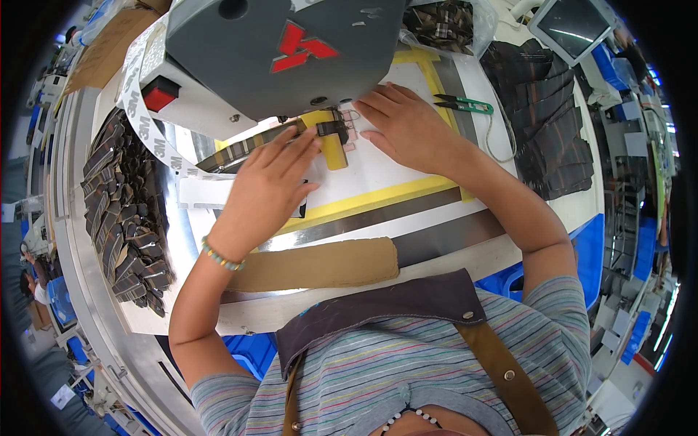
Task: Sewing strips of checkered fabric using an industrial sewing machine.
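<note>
Under the head of a dark grey sewing machine (291, 65) lies a brown striped fabric strip (243, 149), running to the left. My left hand (262, 192) rests its outstretched fingers over this strip, their tips at a yellow piece (334, 152) below the machine head. On the other side, my right hand (407, 131) lies palm down on the white work surface, fingers stretched and thumb apart. Its fingertips are close to the machine's foot area, which the head partly hides. Neither hand grips anything that I can see.
Folded plaid pieces (120, 211) are heaped at the left; flat plaid pieces (542, 120) lie at the right. Green-handled thread snips (469, 105) lie beyond my right hand. A tan pad (320, 263) lies along the near edge. Blue bins (590, 251) stand below the table.
</note>
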A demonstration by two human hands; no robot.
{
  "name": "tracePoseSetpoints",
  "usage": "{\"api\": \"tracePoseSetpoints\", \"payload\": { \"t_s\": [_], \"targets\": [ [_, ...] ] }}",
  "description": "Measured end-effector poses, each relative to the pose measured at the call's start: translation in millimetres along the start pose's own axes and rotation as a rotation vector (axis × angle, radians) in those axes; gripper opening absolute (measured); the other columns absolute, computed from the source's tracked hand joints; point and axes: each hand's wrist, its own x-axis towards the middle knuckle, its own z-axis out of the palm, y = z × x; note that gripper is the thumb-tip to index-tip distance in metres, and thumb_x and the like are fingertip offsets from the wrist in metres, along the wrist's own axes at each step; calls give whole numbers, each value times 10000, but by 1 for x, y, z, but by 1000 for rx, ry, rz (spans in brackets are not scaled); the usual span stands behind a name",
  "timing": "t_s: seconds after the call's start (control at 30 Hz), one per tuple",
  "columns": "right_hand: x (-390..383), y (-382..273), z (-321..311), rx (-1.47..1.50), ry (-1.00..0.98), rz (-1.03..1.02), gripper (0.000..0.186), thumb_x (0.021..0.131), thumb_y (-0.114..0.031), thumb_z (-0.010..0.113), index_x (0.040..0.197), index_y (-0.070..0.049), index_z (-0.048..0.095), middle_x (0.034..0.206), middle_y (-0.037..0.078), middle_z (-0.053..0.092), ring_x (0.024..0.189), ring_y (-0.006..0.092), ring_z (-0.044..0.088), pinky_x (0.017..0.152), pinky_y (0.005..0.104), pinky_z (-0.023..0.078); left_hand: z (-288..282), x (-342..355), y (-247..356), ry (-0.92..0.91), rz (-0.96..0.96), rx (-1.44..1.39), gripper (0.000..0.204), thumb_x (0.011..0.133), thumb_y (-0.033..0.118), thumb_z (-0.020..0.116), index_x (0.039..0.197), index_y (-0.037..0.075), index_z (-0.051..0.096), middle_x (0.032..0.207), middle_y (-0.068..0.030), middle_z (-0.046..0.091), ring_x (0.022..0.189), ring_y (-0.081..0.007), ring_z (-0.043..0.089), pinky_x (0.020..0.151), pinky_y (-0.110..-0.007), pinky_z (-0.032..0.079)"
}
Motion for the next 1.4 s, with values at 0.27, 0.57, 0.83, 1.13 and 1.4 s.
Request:
{"api": "tracePoseSetpoints", "payload": {
  "t_s": [0.27, 0.57, 0.83, 1.13, 1.4],
  "targets": [
    [-14, 8, 7, -59, -7, 4, 522, 1020, -298, 723, 1424, 17, 625, 1568, 132, 582, 1454, 315, 540, 1244, 476, 431, -46, -46, -24, -171, -366, -255, 557, 814, 35, 861, 1347, 22, 698, 1341, -160, 683, 1245, -401, 634, 1043, -484, 530],
    [-32, 41, -34, -70, 68, -68, 296, 1005, -245, 739, 1217, -42, 774, 1346, 100, 736, 1312, 292, 642, 1165, 431, 499, -26, -57, -51, -172, -480, -411, 282, 775, -29, 861, 980, -1, 669, 1068, -112, 687, 1115, -314, 656, 907, -395, 524],
    [-37, -39, -82, 996, -483, 384, 347, 1155, -266, 576, 1341, -18, 730, 1380, 106, 728, 1377, 220, 627, 1128, 380, 513, -37, -21, 15, 234, -210, -170, 120, 867, -2, 818, 954, 6, 737, 895, -108, 756, 788, -314, 713, 707, -394, 553],
    [-27, -103, -38, 1663, -361, 951, 423, 1192, -374, 499, 1283, 14, 643, 1077, 25, 689, 967, 133, 646, 894, 314, 552, -10, -2, 77, 328, 267, -109, 396, 878, 121, 846, 1235, -14, 740, 1024, -109, 760, 810, -237, 693, 667, -342, 526],
    [-24, -6, -35, 575, -14, 531, 255, 1087, -255, 613, 1120, -5, 650, 926, 203, 712, 816, 384, 688, 765, 474, 526, -20, -10, 29, 145, 102, -74, 554, 913, 310, 805, 1355, -10, 709, 1358, -165, 733, 1185, -349, 693, 923, -445, 545]
  ]
}}
